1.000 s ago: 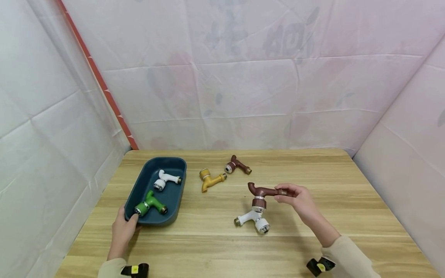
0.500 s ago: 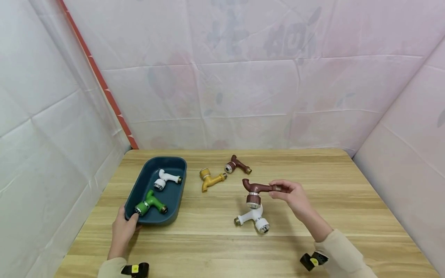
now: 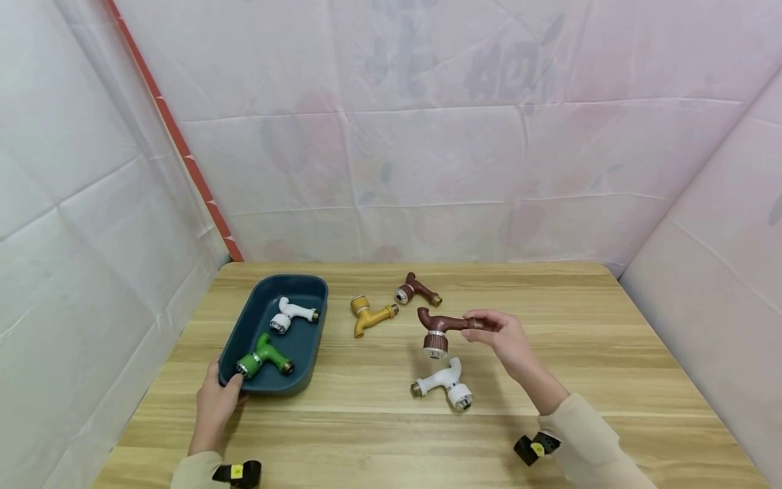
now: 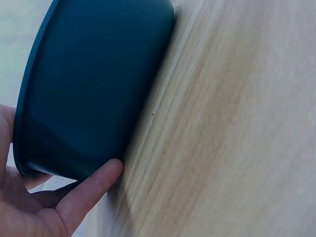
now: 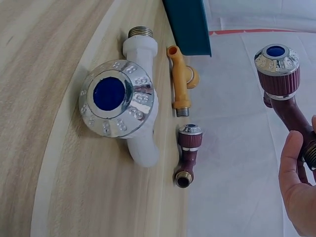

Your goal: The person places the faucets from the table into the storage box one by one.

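Note:
My right hand (image 3: 502,339) pinches the threaded end of a dark red faucet (image 3: 444,326), holding it raised over the table with its ribbed knob hanging down. Below it on the wood lies a white faucet (image 3: 446,384); the right wrist view shows that one's chrome cap (image 5: 116,98) up close. On the left, my left hand (image 3: 216,404) grips the near left corner of a dark blue tray (image 3: 311,370), thumb at the rim and fingers along the outside wall (image 4: 94,89). Inside the tray are a white faucet (image 3: 293,313) and a green faucet (image 3: 266,356).
A yellow faucet (image 3: 370,316) lies right of the tray, and another dark red faucet (image 3: 418,290) sits behind it near the back edge. White sheeting (image 3: 427,156) rises behind the wooden table (image 3: 342,441) and along both sides.
My right hand has carried the dark red faucet left and slightly away from me, uncovering the white faucet it overlapped. The left hand and tray have stayed put.

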### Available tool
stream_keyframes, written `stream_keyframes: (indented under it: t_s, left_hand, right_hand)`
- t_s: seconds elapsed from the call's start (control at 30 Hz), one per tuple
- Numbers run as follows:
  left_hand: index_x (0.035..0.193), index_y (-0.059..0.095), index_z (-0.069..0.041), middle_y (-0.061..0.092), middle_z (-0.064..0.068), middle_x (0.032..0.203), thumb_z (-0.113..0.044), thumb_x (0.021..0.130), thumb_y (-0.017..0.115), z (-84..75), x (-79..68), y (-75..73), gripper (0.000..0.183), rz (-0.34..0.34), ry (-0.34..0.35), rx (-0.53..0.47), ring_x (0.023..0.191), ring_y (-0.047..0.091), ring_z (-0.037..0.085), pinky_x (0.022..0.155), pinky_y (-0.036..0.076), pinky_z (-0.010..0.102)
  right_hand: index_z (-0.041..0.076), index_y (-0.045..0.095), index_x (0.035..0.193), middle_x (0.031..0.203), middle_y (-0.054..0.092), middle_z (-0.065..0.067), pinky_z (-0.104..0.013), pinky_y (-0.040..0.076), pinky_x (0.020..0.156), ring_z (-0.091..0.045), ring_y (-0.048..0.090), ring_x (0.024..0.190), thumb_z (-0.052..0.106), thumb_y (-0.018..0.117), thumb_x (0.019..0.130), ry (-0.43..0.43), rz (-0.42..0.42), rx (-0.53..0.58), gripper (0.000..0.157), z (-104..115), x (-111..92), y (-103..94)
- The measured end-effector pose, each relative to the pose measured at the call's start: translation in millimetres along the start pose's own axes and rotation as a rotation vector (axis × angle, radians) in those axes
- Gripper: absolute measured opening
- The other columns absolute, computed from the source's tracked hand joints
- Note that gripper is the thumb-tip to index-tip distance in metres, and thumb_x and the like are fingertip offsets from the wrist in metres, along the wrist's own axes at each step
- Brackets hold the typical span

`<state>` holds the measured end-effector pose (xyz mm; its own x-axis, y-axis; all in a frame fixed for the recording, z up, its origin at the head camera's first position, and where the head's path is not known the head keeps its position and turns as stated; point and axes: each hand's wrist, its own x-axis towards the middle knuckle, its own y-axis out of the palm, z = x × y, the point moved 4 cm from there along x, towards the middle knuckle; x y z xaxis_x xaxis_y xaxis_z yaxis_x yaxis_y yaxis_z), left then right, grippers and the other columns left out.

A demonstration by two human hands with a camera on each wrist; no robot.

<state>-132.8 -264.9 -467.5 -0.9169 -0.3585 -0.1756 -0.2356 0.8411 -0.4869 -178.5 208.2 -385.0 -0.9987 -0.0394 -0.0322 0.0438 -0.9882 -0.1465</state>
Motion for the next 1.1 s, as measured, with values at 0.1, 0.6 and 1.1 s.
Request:
stream_keyframes:
  t_s: [0.1, 0.6, 1.1]
  left_hand:
    - [0.139, 0.024, 0.002, 0.034, 0.036, 0.129, -0.009, 0.089, 0.04, -0.8, -0.1, -0.4, 0.053, -0.015, 0.003, 0.001, 0.098, 0.052, 0.043, 0.057, 0.054, 0.029]
    - [0.14, 0.02, 0.003, 0.031, 0.036, 0.131, -0.01, 0.089, 0.039, -1.4, 1.1, 1.5, 0.055, 0.012, -0.007, -0.002, 0.104, 0.047, 0.045, 0.06, 0.055, 0.029]
    - [0.141, 0.02, 0.0, 0.029, 0.036, 0.133, -0.011, 0.089, 0.039, 2.5, 0.8, 0.5, 0.056, 0.018, -0.02, -0.016, 0.104, 0.048, 0.044, 0.061, 0.055, 0.028]
  right_hand:
    - [-0.014, 0.057, 0.107, 0.079, 0.059, -0.001, -0.022, 0.049, 0.06, -0.011, 0.053, 0.068, -0.002, 0.069, 0.075, 0.001, 0.005, -0.003, 0.037, -0.3, 3.1, 2.3]
    - [-0.014, 0.058, 0.106, 0.081, 0.059, -0.004, -0.02, 0.047, 0.058, -0.01, 0.053, 0.069, -0.004, 0.067, 0.075, 0.007, 0.028, -0.002, 0.034, 3.3, 13.7, 16.2]
    - [-0.013, 0.059, 0.105, 0.077, 0.059, 0.0, -0.021, 0.048, 0.06, -0.011, 0.054, 0.07, -0.003, 0.07, 0.074, -0.002, 0.066, 0.007, 0.034, 15.8, 22.6, 33.1]
